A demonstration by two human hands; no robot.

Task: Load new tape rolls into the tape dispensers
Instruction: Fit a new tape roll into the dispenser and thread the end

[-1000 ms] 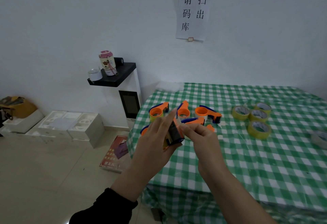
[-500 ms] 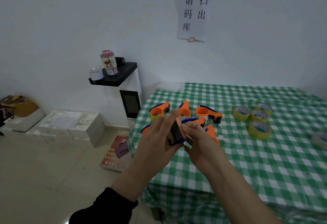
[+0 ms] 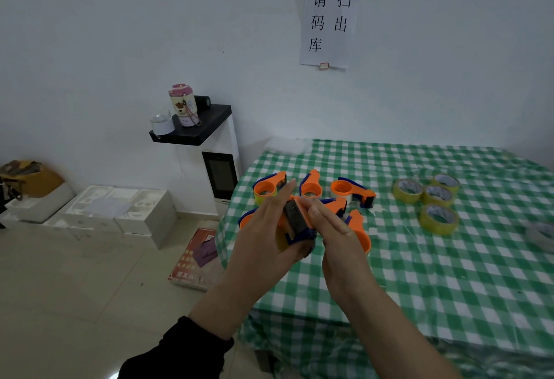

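Hands met above the near left corner of the table point(image 3: 449, 288), which wore a green-and-white checked cloth. The left hand point(image 3: 263, 234) wrapped around an orange-and-blue tape dispenser point(image 3: 298, 222), fingers extended along its far side, thumb hidden beneath. The right hand point(image 3: 335, 234) pinched the dispenser's toothed orange edge between fingertips and thumb. Whether a roll sat inside the held dispenser could not be told.

Other orange dispensers point(image 3: 353, 191) lay in a loose cluster toward the table's left edge, behind the hands, some partly hidden by them. Four yellow tape rolls point(image 3: 437, 218) lay flat in a tight group toward the far right of the surface, touching or nearly so. A pale roll point(image 3: 542, 236) lay at the right edge, cut off by the frame.
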